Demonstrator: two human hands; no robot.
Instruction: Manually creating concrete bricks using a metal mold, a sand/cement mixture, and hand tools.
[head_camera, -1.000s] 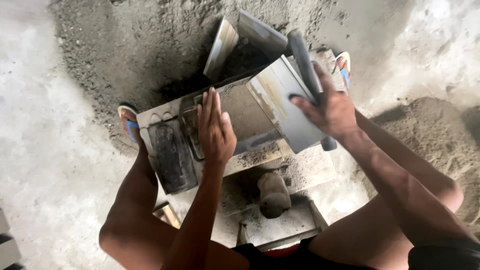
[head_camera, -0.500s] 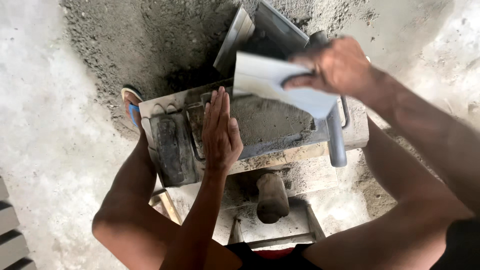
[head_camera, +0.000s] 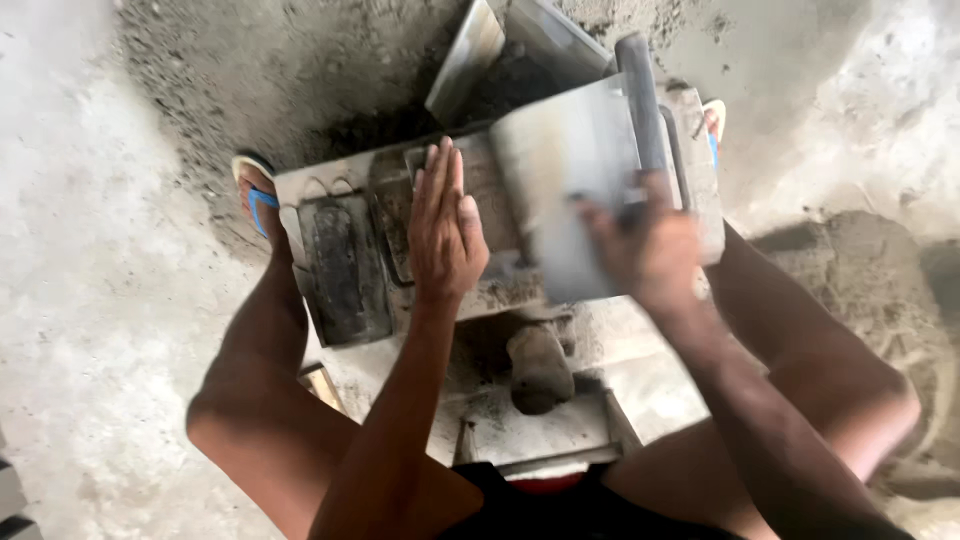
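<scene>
Squatting over a grey metal block mould (head_camera: 330, 190), I see it fill the middle of the view, with a heap of dark damp sand (head_camera: 300, 70) spread on the ground at its far side and pale concrete floor (head_camera: 80, 300) to the left. My bare knees frame the mould on both sides, and my left foot in a blue-strapped sandal (head_camera: 255, 195) rests at its far left corner. A flat steel plate with a dark bar handle (head_camera: 575, 180) lies over the right half of the mould; my right hand (head_camera: 650, 250) is clamped on that handle, though it is blurred. My left hand (head_camera: 445, 225) lies flat with its fingers straight and together, palm down on the filled centre compartment, just left of the plate. Near me, below the mould, a small rounded lump (head_camera: 538, 368) sits on the frame.
</scene>
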